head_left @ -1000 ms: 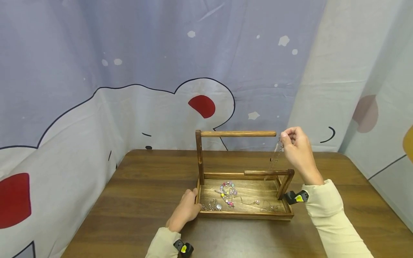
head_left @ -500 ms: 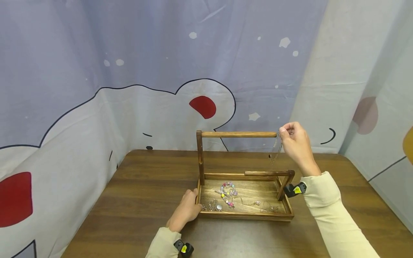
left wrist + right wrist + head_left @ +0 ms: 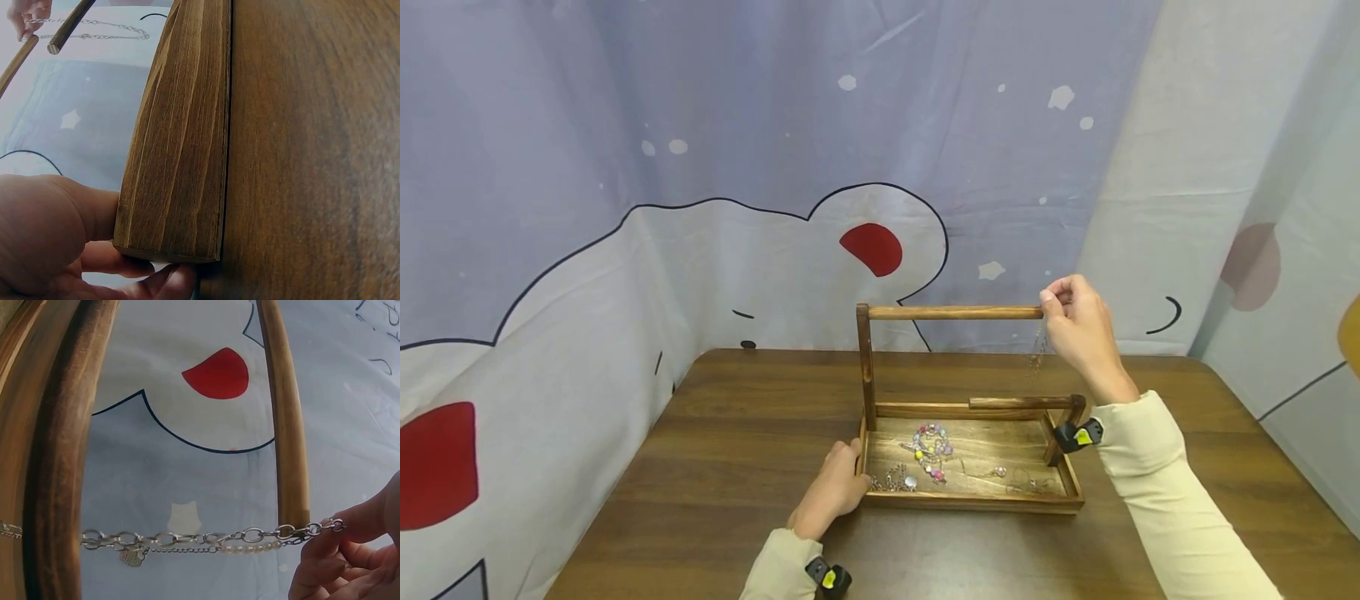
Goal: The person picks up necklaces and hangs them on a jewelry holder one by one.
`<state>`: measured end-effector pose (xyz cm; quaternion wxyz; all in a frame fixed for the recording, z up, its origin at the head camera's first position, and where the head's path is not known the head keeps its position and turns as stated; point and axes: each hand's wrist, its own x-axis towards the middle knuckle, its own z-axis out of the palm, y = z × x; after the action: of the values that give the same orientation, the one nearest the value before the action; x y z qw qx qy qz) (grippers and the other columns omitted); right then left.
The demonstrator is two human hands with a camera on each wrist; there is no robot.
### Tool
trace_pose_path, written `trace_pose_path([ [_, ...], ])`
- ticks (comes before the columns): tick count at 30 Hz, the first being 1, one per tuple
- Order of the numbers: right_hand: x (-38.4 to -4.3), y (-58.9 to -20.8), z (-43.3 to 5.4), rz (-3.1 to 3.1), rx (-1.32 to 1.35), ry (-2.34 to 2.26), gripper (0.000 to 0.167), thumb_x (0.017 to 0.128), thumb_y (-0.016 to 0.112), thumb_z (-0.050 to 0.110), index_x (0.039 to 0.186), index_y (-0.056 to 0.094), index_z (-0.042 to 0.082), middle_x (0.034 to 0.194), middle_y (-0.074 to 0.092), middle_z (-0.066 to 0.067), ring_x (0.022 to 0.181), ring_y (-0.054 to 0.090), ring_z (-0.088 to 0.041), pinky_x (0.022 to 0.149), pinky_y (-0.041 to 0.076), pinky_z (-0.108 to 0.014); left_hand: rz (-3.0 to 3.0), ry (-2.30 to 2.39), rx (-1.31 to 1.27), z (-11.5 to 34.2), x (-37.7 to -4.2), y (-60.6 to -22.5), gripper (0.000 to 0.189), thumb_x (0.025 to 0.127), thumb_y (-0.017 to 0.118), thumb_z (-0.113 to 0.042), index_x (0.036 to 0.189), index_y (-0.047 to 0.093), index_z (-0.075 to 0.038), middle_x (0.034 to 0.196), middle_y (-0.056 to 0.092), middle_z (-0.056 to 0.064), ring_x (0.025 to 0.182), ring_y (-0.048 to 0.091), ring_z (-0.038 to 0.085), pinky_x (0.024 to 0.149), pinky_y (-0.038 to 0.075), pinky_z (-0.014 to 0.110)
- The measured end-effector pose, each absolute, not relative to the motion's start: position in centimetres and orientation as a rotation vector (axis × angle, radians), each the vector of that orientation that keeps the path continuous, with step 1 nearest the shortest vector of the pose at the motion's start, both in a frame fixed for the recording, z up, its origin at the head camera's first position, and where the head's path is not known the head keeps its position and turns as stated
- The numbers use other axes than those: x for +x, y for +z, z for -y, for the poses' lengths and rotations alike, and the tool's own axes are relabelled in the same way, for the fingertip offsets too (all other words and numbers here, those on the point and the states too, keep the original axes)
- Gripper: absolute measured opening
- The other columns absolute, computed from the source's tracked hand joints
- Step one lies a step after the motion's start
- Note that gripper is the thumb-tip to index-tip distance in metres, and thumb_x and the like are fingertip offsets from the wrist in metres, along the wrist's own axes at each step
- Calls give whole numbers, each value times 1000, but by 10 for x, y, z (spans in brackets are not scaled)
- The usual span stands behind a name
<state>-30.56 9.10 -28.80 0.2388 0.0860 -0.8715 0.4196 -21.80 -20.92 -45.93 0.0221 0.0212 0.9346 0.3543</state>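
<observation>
At the free end of the stand's upper wooden bar (image 3: pixel 955 312), my right hand (image 3: pixel 1081 327) pinches a silver chain bracelet (image 3: pixel 165 539) between thumb and fingertips. The bracelet hangs in a loop, with chunky links, a row of pearl-like beads and a small charm. In the right wrist view its top links overlap the bar's tip. My left hand (image 3: pixel 831 483) grips the left end of the wooden tray (image 3: pixel 970 502), thumb on one side and fingers curled round the end in the left wrist view.
Inside the tray lie a colourful beaded bracelet (image 3: pixel 938 476), a chain with a round silver disc (image 3: pixel 910 482) and several thin chains. A lower bar (image 3: pixel 1018 402) reaches left from the tray's right post. The tray stands on a brown table (image 3: pixel 737 408) before a printed curtain (image 3: pixel 737 100).
My right hand has moved left and slightly up, bringing the bracelet from beside the upper bar to its free end. The left hand stays at the tray.
</observation>
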Motion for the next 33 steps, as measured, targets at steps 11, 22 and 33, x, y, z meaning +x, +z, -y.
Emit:
trace_pose_path([
  [11,-311,-287,-87,2393,240,1090,21,95,44,19,99,52,-1,86,55,-13,73,48,-21,67,37,-32,-2881,1104,57,208,-217,-458,61,80,63,-3,133,36,13,125,40,32,119,39,42,97,35,50],
  [22,-307,-288,-76,2379,295,1061,16,94,46,14,97,52,0,82,57,-12,69,50,-21,63,40,-31,-2894,1109,62,209,-218,-457,61,79,63,-3,132,37,14,121,43,31,117,42,40,97,36,49],
  [33,-299,-295,-60,2378,375,1027,12,94,47,12,95,52,2,77,56,-10,62,48,-21,61,39,-32,-2902,1099,66,209,-218,-459,61,79,63,-3,132,37,14,122,43,31,117,41,41,97,35,50],
])
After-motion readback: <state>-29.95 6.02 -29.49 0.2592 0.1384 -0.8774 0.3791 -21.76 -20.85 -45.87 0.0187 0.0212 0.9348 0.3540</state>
